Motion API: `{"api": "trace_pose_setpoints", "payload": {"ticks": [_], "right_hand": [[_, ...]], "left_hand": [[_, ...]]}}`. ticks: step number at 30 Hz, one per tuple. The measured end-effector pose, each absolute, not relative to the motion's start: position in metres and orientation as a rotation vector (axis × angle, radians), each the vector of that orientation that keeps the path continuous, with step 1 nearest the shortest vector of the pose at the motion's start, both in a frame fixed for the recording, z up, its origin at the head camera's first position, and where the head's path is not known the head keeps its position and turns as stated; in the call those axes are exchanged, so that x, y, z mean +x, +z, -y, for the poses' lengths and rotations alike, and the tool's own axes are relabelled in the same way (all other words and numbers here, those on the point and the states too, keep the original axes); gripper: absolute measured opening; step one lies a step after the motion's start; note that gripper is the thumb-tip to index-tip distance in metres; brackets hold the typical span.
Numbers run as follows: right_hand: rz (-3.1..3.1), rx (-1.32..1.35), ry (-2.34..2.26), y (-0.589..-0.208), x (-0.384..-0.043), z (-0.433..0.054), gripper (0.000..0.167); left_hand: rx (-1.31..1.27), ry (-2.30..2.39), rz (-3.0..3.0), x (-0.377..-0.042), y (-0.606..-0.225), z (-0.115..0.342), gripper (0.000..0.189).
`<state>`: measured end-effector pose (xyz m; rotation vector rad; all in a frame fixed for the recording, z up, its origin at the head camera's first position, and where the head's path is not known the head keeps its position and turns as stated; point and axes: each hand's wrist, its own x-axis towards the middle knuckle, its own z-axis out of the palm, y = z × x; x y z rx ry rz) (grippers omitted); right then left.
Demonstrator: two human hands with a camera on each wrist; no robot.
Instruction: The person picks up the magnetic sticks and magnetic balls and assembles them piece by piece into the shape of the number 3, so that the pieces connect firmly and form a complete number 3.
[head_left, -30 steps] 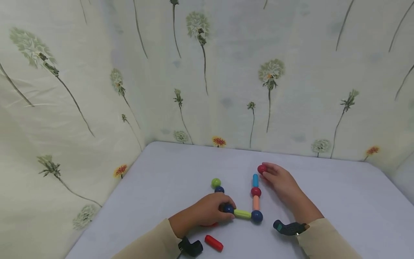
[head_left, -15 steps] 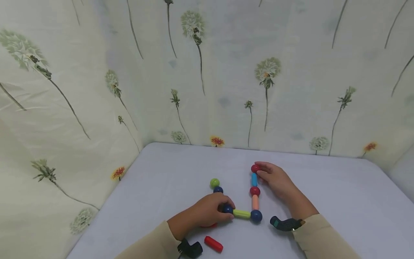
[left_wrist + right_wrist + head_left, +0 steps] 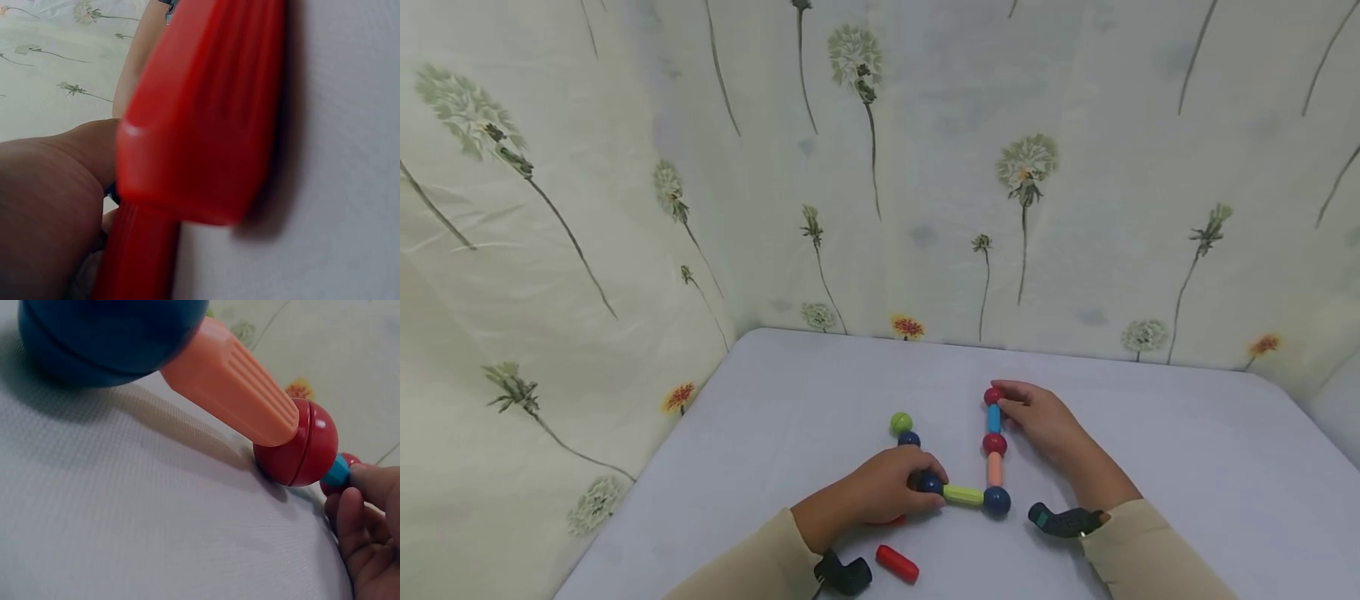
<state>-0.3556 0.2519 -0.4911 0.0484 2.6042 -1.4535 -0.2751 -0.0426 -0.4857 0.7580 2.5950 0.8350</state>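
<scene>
My left hand [image 3: 883,485] grips a dark blue ball [image 3: 931,482] at the left end of a yellow-green rod [image 3: 963,495]. Another dark blue ball [image 3: 997,501] joins that rod to an orange rod [image 3: 995,469]. Beyond it, a red ball [image 3: 995,443] and a light blue rod [image 3: 994,418] continue the line. At the far end my right hand [image 3: 1043,423] pinches a second red ball [image 3: 993,396], which touches the light blue rod. In the right wrist view, fingers [image 3: 353,515] partly cover this far joint.
A green ball [image 3: 901,423] and a dark blue ball [image 3: 908,438] sit beyond my left hand. A red rod [image 3: 897,564] lies near the front of the white table [image 3: 820,375]; another red rod [image 3: 139,250] is partly hidden beneath the left hand. A patterned cloth hangs behind.
My right hand has brought the red ball left and slightly nearer, from beside the light blue rod onto its far end. The left hand has kept its hold on the dark blue ball.
</scene>
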Motion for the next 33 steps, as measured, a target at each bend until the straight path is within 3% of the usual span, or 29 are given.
{"api": "trace_pose_setpoints", "payload": {"ticks": [15, 23, 33], "right_hand": [[-2.698, -0.009, -1.343, -0.490, -0.358, -0.250, 0.049], [-2.710, -0.004, -1.316, -0.494, -0.354, -0.248, 0.048], [-2.754, 0.009, -1.275, -0.499, -0.348, -0.249, 0.048]], "left_hand": [[0.766, 0.805, -2.612, -0.277, -0.483, 0.042, 0.024], [0.686, 0.750, -2.605, -0.274, -0.476, 0.051, 0.040], [0.731, 0.599, -2.549, -0.275, -0.453, 0.082, 0.019]]}}
